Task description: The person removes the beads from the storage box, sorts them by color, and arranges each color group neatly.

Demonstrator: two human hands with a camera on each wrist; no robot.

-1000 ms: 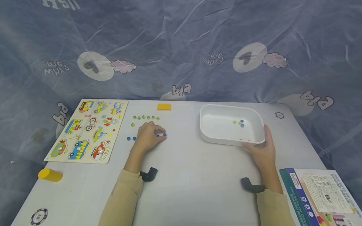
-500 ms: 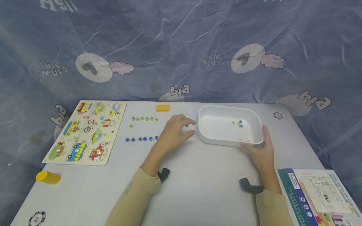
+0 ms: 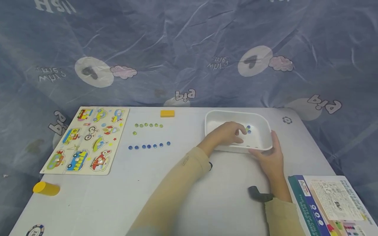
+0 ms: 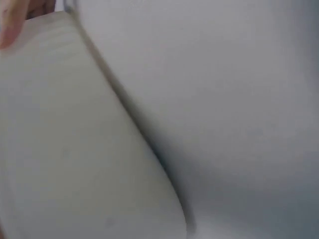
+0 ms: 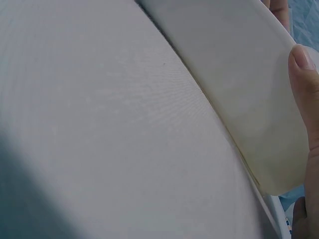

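In the head view a white plastic tray sits right of the table's middle, with a few small blue and green glass beads on its floor. My left hand reaches over the tray's front rim, thumb and fingers apart beside those beads, nothing seen between them. At the front right corner my right hand grips the tray; its thumb lies against the outer wall in the right wrist view. To the left lie a row of blue beads and a row of green beads, one green bead below.
A wooden vehicle puzzle board lies at the left, with a yellow cylinder in front of it. An orange block is near the back edge. A boxed set occupies the right front corner. Printed cloth hangs behind.
My left hand has moved right from the end of the blue row into the tray. One more blue bead shows at that row's right end. The right hand keeps its grip.
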